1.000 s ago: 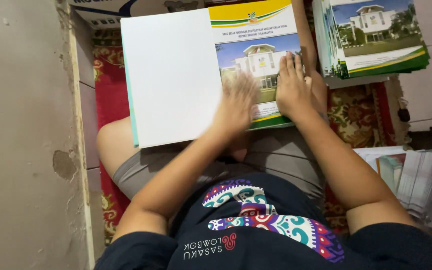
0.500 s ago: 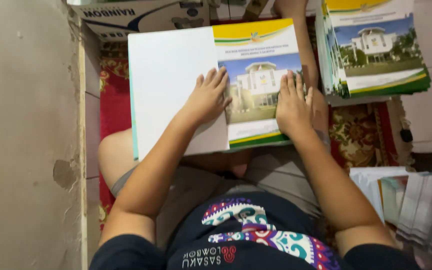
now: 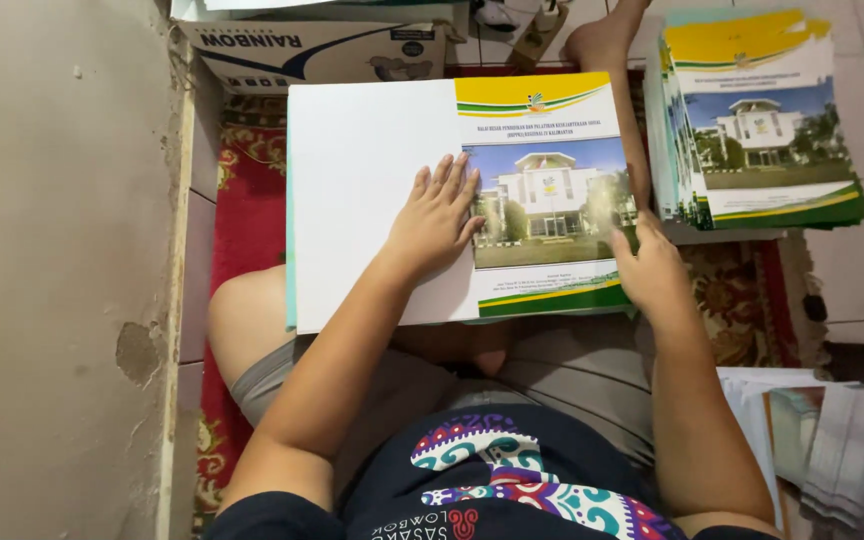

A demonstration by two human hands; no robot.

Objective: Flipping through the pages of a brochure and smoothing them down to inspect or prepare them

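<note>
**A:** White and glossy, that folded paper cover sheet [image 3: 372,190] across the lap — where are the hands on it?

**B:** Left hand [image 3: 435,222] lies flat, fingers spread wide, pressing right at the line where the blank white half meets the printed half with the building photo and yellow-green bands. Right hand [image 3: 652,275] grips the sheet's right edge, fingers curled around it, thumb on top.

**A:** How far along does it look?

**B:** I'd judge this one is about creased; it lies flat under the palm. Just beyond the right hand sits a thick stack of matching printed covers [image 3: 757,120], so much seems done. Below the right elbow, loose white and grey papers [image 3: 832,440] wait, though I can't tell what they are.

**A:** And past the left hand?

**B:** A cardboard box [image 3: 312,45] on the red patterned rug [image 3: 247,215].
</note>
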